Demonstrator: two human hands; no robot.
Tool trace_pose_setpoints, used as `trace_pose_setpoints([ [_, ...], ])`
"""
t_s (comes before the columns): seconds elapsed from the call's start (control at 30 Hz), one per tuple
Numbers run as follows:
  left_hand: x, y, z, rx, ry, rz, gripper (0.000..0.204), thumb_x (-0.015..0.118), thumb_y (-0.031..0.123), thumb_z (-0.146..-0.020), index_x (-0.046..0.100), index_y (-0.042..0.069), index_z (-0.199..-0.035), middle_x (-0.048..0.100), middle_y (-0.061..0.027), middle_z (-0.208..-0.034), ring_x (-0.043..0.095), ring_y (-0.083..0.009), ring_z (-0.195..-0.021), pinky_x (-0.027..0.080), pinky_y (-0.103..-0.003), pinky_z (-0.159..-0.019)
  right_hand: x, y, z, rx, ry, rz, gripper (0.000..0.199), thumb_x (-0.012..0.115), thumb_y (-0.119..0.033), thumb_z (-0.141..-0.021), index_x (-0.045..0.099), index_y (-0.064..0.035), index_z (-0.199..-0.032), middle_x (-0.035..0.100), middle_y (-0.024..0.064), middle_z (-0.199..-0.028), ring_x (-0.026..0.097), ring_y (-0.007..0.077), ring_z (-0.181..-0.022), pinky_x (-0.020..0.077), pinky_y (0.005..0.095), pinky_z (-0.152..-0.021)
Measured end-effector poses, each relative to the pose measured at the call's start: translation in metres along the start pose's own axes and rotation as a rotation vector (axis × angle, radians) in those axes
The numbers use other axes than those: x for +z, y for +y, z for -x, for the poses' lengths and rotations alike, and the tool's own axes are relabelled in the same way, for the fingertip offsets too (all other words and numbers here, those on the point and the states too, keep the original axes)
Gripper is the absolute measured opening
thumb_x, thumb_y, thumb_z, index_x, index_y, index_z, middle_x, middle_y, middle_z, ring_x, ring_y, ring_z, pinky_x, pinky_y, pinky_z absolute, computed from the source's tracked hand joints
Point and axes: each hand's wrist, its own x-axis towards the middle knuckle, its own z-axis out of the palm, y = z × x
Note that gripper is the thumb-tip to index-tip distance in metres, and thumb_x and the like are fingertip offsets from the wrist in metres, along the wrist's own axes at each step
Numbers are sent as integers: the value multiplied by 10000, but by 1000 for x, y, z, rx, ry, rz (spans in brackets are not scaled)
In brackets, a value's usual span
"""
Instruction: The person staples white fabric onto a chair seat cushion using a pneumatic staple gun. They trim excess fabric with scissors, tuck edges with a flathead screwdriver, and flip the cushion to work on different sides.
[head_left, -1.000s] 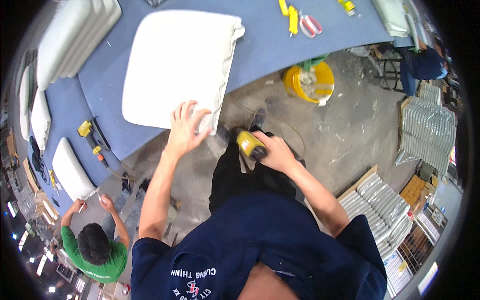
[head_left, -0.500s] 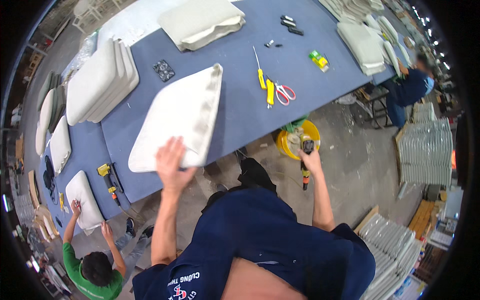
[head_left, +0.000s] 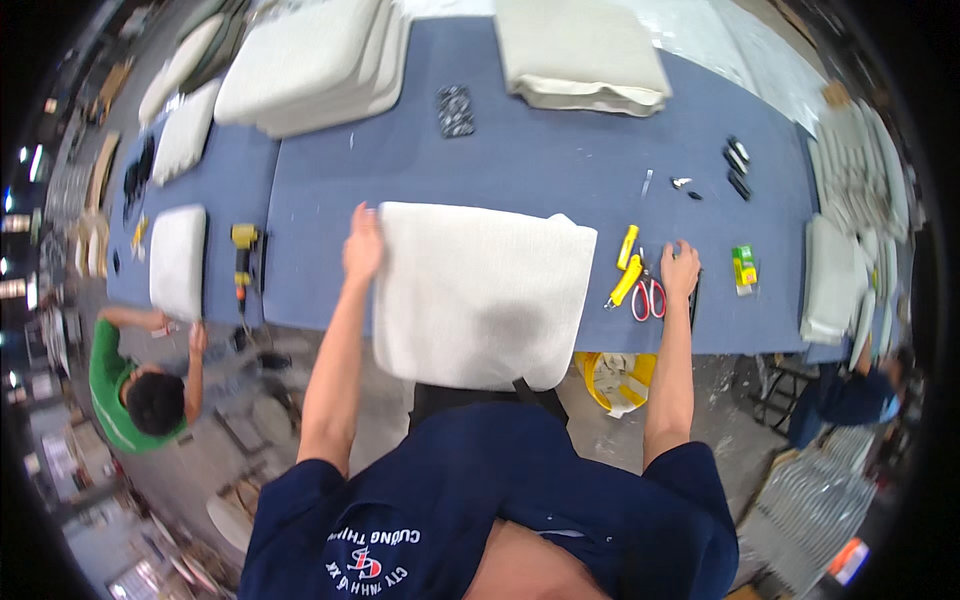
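Head camera view: we had a pale cushion [head_left: 470, 290] before us, partly over the near edge of the blue table [head_left: 330, 240], its near part jutting out toward our waist. Its longer side ran across us from left to right, the far edge slanting slightly nearer to us at the right (it was close to square, so the long axis was only mildly plain). The rounded corners pointed our way, and the straighter side, with a small bump near its right end, faced away over the table.

Our left arm reached forward, and the left hand [head_left: 363, 243] touched the cushion's left edge near the far corner, fingers pointing away from us; we could not tell whether it was clasping the edge. Our right arm stretched ahead as well, with the right hand [head_left: 680, 268] low at the table, fingers bent, just right of the red-handled scissors [head_left: 648, 300]. Whether that hand was grasping anything, we could not tell.

Below the table edge, between the cushion and our right forearm, a yellow bucket [head_left: 592, 378] held crumpled pale scraps. A small green and yellow box [head_left: 744, 268] lay right of the right hand, its contents hidden.
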Motion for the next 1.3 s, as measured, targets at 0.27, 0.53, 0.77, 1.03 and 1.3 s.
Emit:
trace_pose_setpoints([
  [0.27, 88, 19, 33, -43, 9, -262, 709, 541, 470, -1052, 351, 172, -1666, 512, -160, -1526, 479, -378, -1381, 397, -569, -1087, 49, -103, -61, -54, -382, 172, 651, 740, -563, -929, 681, -10, -1268, 740, 280, -1181, 699, 459, -1161, 548, 515, -994],
  [0.53, 121, 15, -9, -28, 279, -193, 631, 575, 421, -1025, 464, 147, -1583, 554, -114, -1432, 496, -319, -1322, 389, -491, -1083, 76, -47, -101, 266, -534, -7, 442, 779, -425, -960, 613, -41, -1100, 753, 150, -914, 725, 227, -724, 566, 353, -605],
  [0.77, 108, 11, -5, -127, 283, -172, 633, 579, 416, -995, 493, 94, -1533, 538, -109, -1453, 478, -309, -1348, 409, -451, -1081, 18, -323, -65, -166, -291, -886, 225, 529, -306, -1131, 569, -86, -1143, 767, 109, -905, 497, 70, -568, 360, 251, -487],
  [1.03, 110, 14, -14, -114, 305, -165, 680, 615, 389, -973, 472, 66, -1554, 513, -147, -1525, 489, -340, -1366, 412, -477, -1113, 136, -560, 22, -443, -922, -899, 358, 740, -175, -968, 620, -36, -1275, 771, 103, -1012, 733, 201, -958, 580, 347, -844],
  [1.3, 106, 18, -14, -64, 280, -186, 652, 641, 342, -952, 504, 195, -1572, 515, -152, -1507, 514, -381, -1316, 465, -495, -1032, 185, -550, 33, -350, -1151, -885, 312, 644, -289, -1061, 608, -11, -1200, 780, 75, -937, 602, 105, -664, 459, 256, -545],
])
